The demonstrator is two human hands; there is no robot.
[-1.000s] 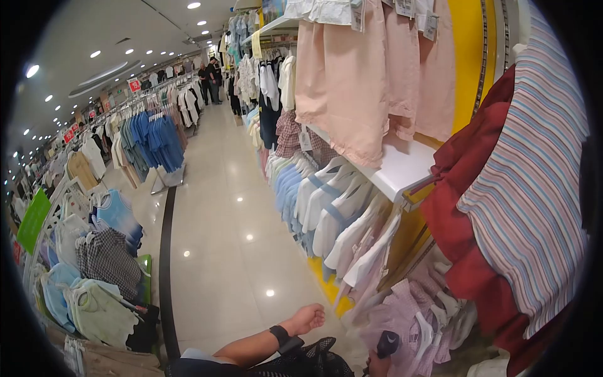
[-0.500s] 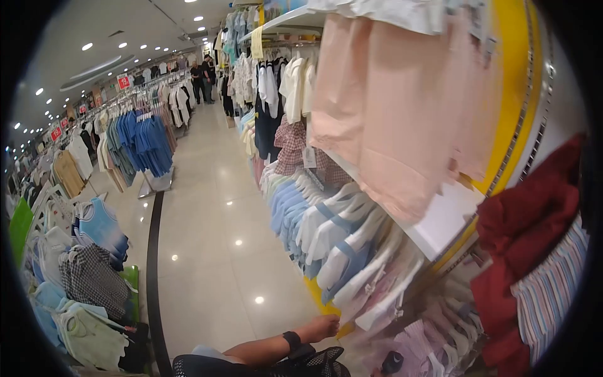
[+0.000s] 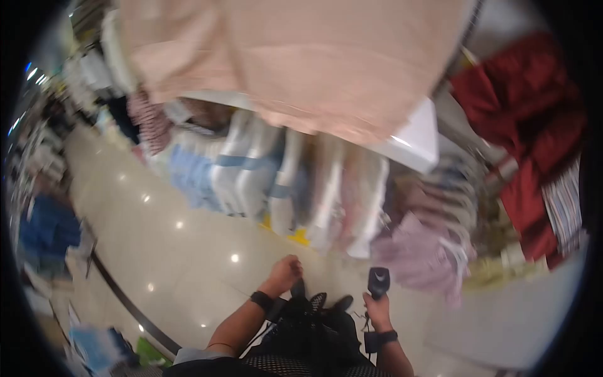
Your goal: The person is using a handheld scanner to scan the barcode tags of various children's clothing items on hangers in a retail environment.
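Head view (motion-blurred): I read left hand (image 3: 286,273) fisted at the top of the black mesh bag (image 3: 308,322), right hand (image 3: 377,309) gripping a black handheld device (image 3: 379,281) upright, near the hanging shirts (image 3: 251,182). Both hands are carrying, I judge; the next move calls for a steadier view.

Single head-worn view, fisheye with a round black border, aimed forward and down, tilted, blurred. Left hand (image 3: 286,274) and right hand (image 3: 375,309) sit close at bottom centre, a black device (image 3: 379,281) gripped in the right. Pink garment (image 3: 301,56) hangs very near the lens at the top, and the floor (image 3: 182,251) lies farther off, lower left.
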